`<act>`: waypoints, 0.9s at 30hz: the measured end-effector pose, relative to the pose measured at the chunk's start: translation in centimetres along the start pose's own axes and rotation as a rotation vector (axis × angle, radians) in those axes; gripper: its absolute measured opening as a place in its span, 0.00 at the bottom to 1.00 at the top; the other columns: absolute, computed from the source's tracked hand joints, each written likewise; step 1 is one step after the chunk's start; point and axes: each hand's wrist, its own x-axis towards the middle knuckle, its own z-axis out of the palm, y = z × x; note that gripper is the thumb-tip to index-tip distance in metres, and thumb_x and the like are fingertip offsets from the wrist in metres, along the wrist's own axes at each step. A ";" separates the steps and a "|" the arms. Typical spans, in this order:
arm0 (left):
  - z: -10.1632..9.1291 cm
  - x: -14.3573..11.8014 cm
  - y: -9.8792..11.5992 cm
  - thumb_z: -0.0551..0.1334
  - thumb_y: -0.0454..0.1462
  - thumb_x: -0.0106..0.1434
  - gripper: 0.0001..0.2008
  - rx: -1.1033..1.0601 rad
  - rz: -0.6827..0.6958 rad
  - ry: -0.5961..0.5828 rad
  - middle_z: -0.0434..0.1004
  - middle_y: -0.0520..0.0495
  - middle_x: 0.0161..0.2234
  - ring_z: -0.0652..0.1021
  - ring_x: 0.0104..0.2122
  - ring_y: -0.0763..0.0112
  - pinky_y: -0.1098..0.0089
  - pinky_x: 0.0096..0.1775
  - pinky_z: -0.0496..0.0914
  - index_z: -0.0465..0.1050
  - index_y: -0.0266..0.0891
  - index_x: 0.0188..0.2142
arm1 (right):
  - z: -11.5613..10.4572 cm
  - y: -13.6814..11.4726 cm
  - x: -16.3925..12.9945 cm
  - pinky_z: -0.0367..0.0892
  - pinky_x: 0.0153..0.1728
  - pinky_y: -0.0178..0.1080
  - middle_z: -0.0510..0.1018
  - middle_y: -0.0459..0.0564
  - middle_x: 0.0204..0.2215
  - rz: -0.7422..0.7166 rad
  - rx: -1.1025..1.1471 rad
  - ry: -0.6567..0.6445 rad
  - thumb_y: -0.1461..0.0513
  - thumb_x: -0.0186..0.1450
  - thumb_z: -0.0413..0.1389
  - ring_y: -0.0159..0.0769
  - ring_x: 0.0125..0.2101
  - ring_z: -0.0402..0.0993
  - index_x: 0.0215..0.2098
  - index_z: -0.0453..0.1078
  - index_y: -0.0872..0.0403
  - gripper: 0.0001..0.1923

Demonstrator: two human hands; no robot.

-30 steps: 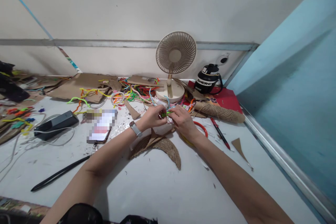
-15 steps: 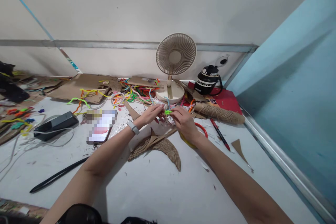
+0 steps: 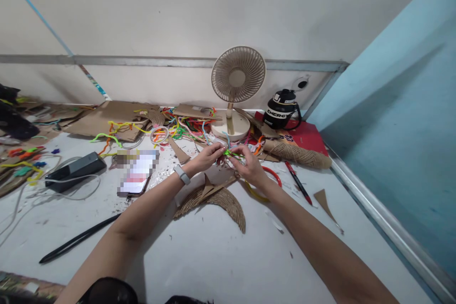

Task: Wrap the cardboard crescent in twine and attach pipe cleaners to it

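My left hand (image 3: 205, 157) and my right hand (image 3: 249, 166) meet over the white table (image 3: 213, 256), in front of the small beige fan (image 3: 238, 86). Both pinch a small bright green pipe cleaner piece (image 3: 228, 153) between their fingertips, with a bit of white material under it. A pale watch sits on my left wrist. Just below the hands lies a curved piece of corrugated cardboard (image 3: 217, 197). A tangle of coloured pipe cleaners (image 3: 185, 128) lies behind the hands.
A phone (image 3: 137, 173) and a black power bank (image 3: 75, 169) with a cable lie left. A long black tool (image 3: 76, 239) lies near the front. A black jug (image 3: 281, 108), a red book (image 3: 306, 135), a jute roll (image 3: 297, 152) and a red pen (image 3: 298, 182) sit right. Blue partition on the right.
Both hands have shifted slightly away from me toward the fan, and my fingers have reworked their hold on the green piece. The rest of the table is unchanged.
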 end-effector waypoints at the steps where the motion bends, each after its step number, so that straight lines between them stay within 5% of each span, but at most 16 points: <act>1: 0.0 0.0 0.0 0.54 0.59 0.62 0.25 0.008 0.006 -0.004 0.63 0.55 0.21 0.65 0.21 0.77 0.73 0.26 0.61 0.61 0.38 0.28 | 0.0 0.0 0.1 0.69 0.44 0.46 0.75 0.52 0.38 0.048 0.070 -0.006 0.57 0.64 0.56 0.41 0.41 0.72 0.42 0.65 0.52 0.11; 7: -0.3 -0.3 0.3 0.53 0.58 0.63 0.25 0.088 0.038 -0.039 0.62 0.55 0.21 0.64 0.22 0.77 0.73 0.26 0.60 0.61 0.38 0.27 | -0.5 -0.3 0.7 0.68 0.31 0.38 0.74 0.46 0.30 0.303 0.474 -0.249 0.50 0.62 0.58 0.34 0.30 0.71 0.37 0.67 0.52 0.15; 14: -0.2 -0.3 0.2 0.52 0.57 0.64 0.24 0.094 0.016 -0.068 0.60 0.56 0.19 0.62 0.21 0.76 0.72 0.25 0.58 0.60 0.39 0.27 | -0.8 -0.1 0.6 0.60 0.27 0.34 0.73 0.43 0.28 0.408 0.532 -0.321 0.51 0.59 0.61 0.29 0.26 0.66 0.37 0.71 0.54 0.16; 27: 0.4 -0.2 0.8 0.56 0.58 0.60 0.25 -0.055 -0.067 -0.036 0.59 0.57 0.18 0.60 0.19 0.78 0.73 0.24 0.57 0.59 0.39 0.26 | -0.2 -0.5 0.3 0.55 0.24 0.33 0.70 0.42 0.23 0.473 0.663 -0.196 0.50 0.55 0.64 0.27 0.23 0.61 0.31 0.71 0.54 0.16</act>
